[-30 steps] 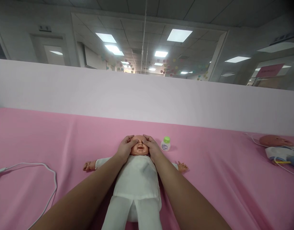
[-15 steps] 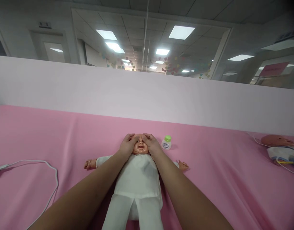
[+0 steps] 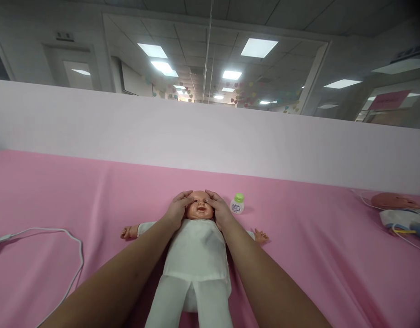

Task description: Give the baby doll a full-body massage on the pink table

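A baby doll (image 3: pixel 198 250) in white clothes lies on its back, arms spread, on a pink cloth (image 3: pixel 315 273). My left hand (image 3: pixel 178 208) cups one side of its head, with the thumb beside the eye. On the opposite side my right hand (image 3: pixel 220 209) holds the head the same way, its thumb near the other eye. Between my hands the doll's eyes, nose and mouth show. Fingers of both hands are partly hidden behind the head. A small clear bottle (image 3: pixel 237 206) with a green cap stands just right of my right hand.
At the far right lies another doll (image 3: pixel 396 201) with blue and white clothing and a thin tube. A white cable (image 3: pixel 80 250) curves across the cloth at the left. Behind the cloth rises a low white wall (image 3: pixel 196 134) with glass panels above.
Both thumbs have slid outward from the middle of the doll's forehead toward its temples, uncovering the eyes. My hands still hold the sides of the head.
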Action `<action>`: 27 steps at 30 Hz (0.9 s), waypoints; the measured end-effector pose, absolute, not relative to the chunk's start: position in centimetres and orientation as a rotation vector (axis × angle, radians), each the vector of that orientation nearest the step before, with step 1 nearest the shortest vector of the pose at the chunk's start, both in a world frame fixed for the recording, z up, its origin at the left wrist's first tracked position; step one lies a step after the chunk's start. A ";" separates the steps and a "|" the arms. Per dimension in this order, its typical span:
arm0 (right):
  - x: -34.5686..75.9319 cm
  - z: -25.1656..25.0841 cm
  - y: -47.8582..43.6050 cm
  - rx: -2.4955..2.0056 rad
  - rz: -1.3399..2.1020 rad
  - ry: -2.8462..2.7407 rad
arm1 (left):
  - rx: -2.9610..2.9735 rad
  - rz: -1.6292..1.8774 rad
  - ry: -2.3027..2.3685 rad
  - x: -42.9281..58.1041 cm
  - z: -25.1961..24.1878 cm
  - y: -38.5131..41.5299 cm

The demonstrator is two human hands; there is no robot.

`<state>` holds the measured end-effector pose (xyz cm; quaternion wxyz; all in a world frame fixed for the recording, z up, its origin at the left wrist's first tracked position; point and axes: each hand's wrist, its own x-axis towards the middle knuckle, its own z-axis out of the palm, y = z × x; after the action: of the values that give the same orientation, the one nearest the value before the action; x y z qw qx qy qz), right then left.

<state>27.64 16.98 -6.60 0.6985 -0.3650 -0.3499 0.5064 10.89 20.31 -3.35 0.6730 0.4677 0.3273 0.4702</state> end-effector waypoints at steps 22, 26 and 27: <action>28.1 -7.1 17.7 -0.875 1.099 -0.756 | 1.198 1.095 0.829 11.9 -4.3 21.1; 28.7 -7.2 17.4 -0.815 1.187 -0.728 | 1.147 1.028 0.830 11.3 -4.1 21.3; 28.8 -7.2 17.2 -0.794 1.208 -0.727 | 1.132 1.019 0.816 11.2 -4.1 21.3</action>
<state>28.80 17.24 -7.17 0.6901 -0.3552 -0.3252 0.5402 11.23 21.28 -4.06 0.6495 0.4984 0.3589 0.4482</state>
